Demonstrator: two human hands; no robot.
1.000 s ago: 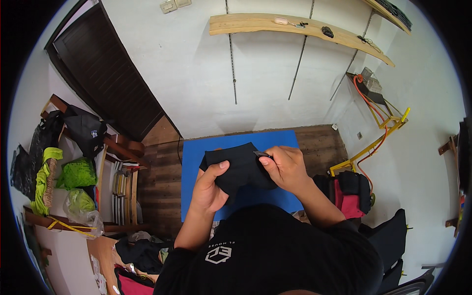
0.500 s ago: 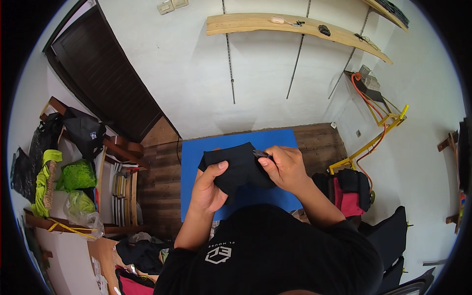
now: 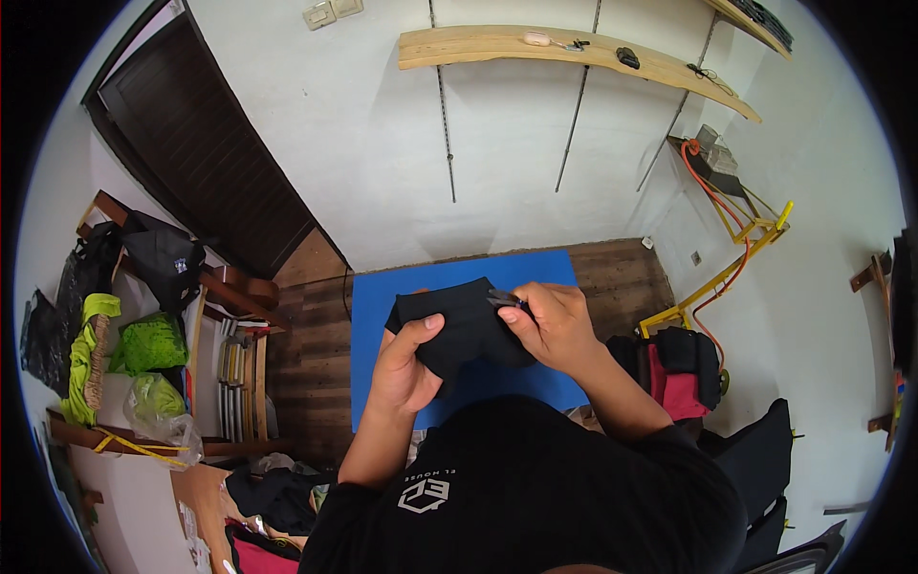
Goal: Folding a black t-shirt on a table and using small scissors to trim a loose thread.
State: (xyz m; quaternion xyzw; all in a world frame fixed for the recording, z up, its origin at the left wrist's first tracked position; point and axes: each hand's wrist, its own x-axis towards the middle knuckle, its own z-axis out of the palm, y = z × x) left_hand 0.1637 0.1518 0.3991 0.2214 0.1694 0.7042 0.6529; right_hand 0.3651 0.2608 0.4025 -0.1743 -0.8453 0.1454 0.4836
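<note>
My left hand (image 3: 406, 365) is closed on a piece of black fabric (image 3: 459, 330), its thumb lying on top and the other fingers mostly hidden beneath. Small thread snips (image 3: 502, 300) with dark pointed blades are gripped in my right hand (image 3: 557, 323). Their tips lie against the upper right edge of the fabric. Most of the handle is covered by my fingers. Below both hands is a flat blue surface (image 3: 373, 287).
Shelves on the left hold bags and bright green bundles (image 3: 153, 342). A wooden shelf (image 3: 478, 48) crosses the far wall. To the right stand a yellow metal frame (image 3: 712, 275) with an orange hose and a pile of black and red cloth (image 3: 674, 387).
The snips have shifted slightly left over the fabric edge, and more of their blades shows. My left hand and the fabric have barely moved.
</note>
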